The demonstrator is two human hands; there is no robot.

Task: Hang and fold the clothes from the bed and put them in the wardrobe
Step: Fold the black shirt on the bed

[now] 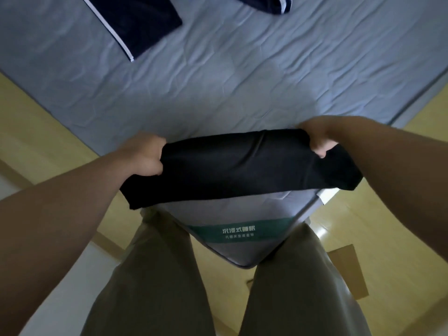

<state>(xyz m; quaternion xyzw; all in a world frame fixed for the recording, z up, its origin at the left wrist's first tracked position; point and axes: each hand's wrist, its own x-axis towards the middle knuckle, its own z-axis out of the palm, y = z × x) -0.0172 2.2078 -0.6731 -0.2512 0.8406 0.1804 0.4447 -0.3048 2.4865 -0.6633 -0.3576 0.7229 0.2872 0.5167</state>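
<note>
Now L hand (145, 155), R hand (317, 138) grip 1 garment (242, 170), 2 navy pcs (135, 23) (266, 3)

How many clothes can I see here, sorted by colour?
Black: 1, the black garment between left hand and right hand.
Navy, white-trimmed: 2, the folded navy garment and the cut-off navy garment.
Total: 3.

A single wide-angle camera rides on the person's head and looks forward and steeply down over the near corner of the bed (218, 88). It sits close. The left hand (145, 156) and right hand (320, 139) fill the middle of the view, each gripping an end of the black garment (242, 166). The person's own trouser legs (150, 275) run to the bottom edge. The yellow floor (363, 226) shows on both sides of the bed.
</note>
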